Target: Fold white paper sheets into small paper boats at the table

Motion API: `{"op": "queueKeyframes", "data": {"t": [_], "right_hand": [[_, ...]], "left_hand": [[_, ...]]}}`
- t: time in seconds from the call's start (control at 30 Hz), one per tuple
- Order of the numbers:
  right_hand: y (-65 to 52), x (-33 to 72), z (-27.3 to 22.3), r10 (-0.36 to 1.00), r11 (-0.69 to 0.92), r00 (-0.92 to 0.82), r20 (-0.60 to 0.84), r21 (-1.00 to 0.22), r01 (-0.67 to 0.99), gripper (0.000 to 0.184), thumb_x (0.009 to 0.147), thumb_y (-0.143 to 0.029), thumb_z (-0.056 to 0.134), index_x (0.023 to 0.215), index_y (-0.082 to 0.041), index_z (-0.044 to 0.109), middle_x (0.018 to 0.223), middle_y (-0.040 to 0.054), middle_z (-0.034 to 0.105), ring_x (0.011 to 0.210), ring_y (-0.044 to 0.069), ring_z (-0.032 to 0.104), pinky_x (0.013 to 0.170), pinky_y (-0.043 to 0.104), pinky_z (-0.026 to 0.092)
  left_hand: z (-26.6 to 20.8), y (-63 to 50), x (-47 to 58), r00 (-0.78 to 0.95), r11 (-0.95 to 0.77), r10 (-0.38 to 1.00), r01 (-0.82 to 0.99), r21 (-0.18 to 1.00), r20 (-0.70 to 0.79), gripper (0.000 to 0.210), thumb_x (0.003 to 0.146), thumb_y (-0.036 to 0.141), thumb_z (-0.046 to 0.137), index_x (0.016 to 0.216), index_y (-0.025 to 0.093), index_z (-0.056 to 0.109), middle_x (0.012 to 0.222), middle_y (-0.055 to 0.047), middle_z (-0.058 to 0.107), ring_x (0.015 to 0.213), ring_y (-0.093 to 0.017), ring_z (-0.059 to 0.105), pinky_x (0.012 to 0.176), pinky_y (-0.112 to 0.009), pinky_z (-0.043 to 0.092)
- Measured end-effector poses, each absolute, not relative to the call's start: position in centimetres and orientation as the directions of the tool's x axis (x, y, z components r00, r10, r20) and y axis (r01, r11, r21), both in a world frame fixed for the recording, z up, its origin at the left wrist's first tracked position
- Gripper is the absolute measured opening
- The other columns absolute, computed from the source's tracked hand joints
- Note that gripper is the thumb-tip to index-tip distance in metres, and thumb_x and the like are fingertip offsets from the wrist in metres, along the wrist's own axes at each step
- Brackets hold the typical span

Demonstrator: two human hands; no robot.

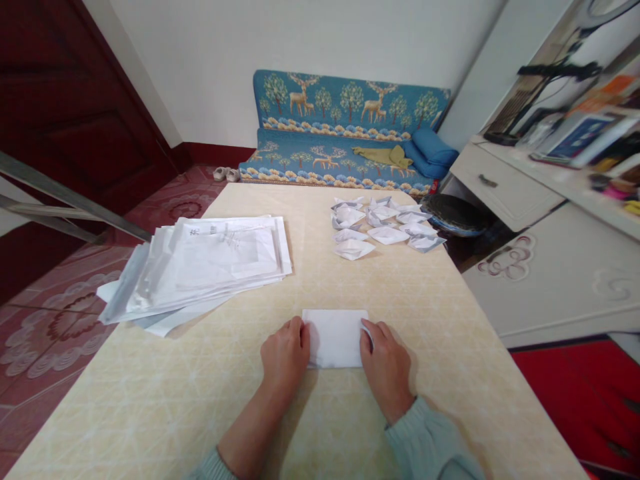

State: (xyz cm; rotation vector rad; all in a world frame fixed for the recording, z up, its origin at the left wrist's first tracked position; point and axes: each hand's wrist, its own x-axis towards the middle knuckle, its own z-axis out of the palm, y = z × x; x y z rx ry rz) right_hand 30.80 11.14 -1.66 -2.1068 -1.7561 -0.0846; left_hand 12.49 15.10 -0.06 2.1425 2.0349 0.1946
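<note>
Left hand [285, 350] and right hand [386, 363] at near part of bench [400, 290], fingers of both clamped on paper [335, 339], one hand per side edge; paper on bench between hands; farther left, uneven stack [220, 260] of sheets; farther right, cluster of folded boats [388, 235]; behind bench, blue sofa [333, 100], green cloth [383, 157] on seat

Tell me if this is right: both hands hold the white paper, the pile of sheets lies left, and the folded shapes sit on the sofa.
The last part is wrong: the head view shows the folded shapes on the table. The left hand and right hand do hold the white paper, with the pile of sheets at left.
</note>
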Motion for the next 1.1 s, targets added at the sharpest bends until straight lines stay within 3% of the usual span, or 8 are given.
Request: {"op": "queueKeyframes", "data": {"t": [0.27, 0.6, 0.8, 0.9, 1.0, 1.1], "right_hand": [[11.1, 30.9, -2.0, 0.924, -0.125, 0.217, 0.315, -0.288, 0.950, 0.025, 0.087, -0.021, 0.045, 0.101, -0.017, 0.066, 0.086, 0.0036, 0.064, 0.071, 0.015, 0.058, 0.059, 0.025, 0.037], [11.4, 30.6, -1.3, 0.951, -0.166, 0.214, 0.225, -0.213, 0.963, 0.024, 0.088, -0.021, 0.046, 0.101, -0.019, 0.066, 0.087, 0.0030, 0.065, 0.068, 0.013, 0.058, 0.054, 0.024, 0.033], [11.4, 30.6, -1.1, 0.960, -0.178, 0.209, 0.188, -0.172, 0.969, 0.022, 0.089, -0.020, 0.046, 0.101, -0.021, 0.065, 0.089, 0.0024, 0.064, 0.069, 0.013, 0.058, 0.054, 0.025, 0.031], [11.3, 30.5, -0.9, 0.961, -0.187, 0.212, 0.179, -0.147, 0.971, 0.022, 0.089, -0.021, 0.046, 0.100, -0.021, 0.065, 0.089, 0.0022, 0.064, 0.068, 0.013, 0.058, 0.054, 0.025, 0.030], [11.3, 30.3, -0.7, 0.961, -0.191, 0.211, 0.179, -0.124, 0.974, 0.021, 0.090, -0.022, 0.046, 0.100, -0.021, 0.064, 0.089, 0.0021, 0.063, 0.066, 0.013, 0.057, 0.053, 0.026, 0.029], [11.4, 30.2, -0.6, 0.960, -0.195, 0.214, 0.179, -0.118, 0.974, 0.021, 0.090, -0.022, 0.045, 0.099, -0.021, 0.064, 0.088, 0.0020, 0.063, 0.066, 0.013, 0.057, 0.052, 0.026, 0.028]], "left_hand": [[-0.2, 15.0, 12.5, 0.051, -0.049, 0.999, 0.976, 0.210, -0.005, 0.028, 0.091, 0.036, 0.035, 0.080, 0.020, 0.056, 0.078, -0.002, 0.067, 0.069, -0.019, 0.063, 0.053, -0.027, 0.025], [0.1, 14.9, 12.6, 0.042, -0.039, 0.999, 0.980, 0.194, -0.012, 0.027, 0.092, 0.036, 0.035, 0.081, 0.021, 0.055, 0.076, -0.002, 0.067, 0.068, -0.021, 0.063, 0.051, -0.027, 0.027], [-0.2, 14.8, 12.7, 0.038, -0.047, 0.999, 0.965, 0.258, 0.038, 0.018, 0.091, 0.029, 0.039, 0.104, 0.023, 0.049, 0.096, -0.002, 0.063, 0.064, -0.018, 0.060, 0.049, -0.027, 0.031], [-0.2, 14.8, 12.9, 0.166, -0.188, 0.980, 0.953, 0.240, 0.107, 0.017, 0.090, 0.019, 0.040, 0.102, 0.022, 0.052, 0.101, -0.003, 0.058, 0.076, -0.018, 0.059, 0.055, -0.027, 0.039], [0.0, 15.2, 13.4, 0.366, -0.395, 0.912, 0.905, 0.157, 0.184, 0.016, 0.086, 0.010, 0.045, 0.095, 0.017, 0.056, 0.100, -0.006, 0.055, 0.092, -0.020, 0.053, 0.072, -0.029, 0.044], [0.2, 15.6, 14.1, 0.475, -0.498, 0.853, 0.865, 0.066, 0.216, 0.011, 0.083, 0.009, 0.049, 0.087, 0.013, 0.058, 0.094, -0.008, 0.055, 0.089, -0.021, 0.050, 0.078, -0.034, 0.044]]}}
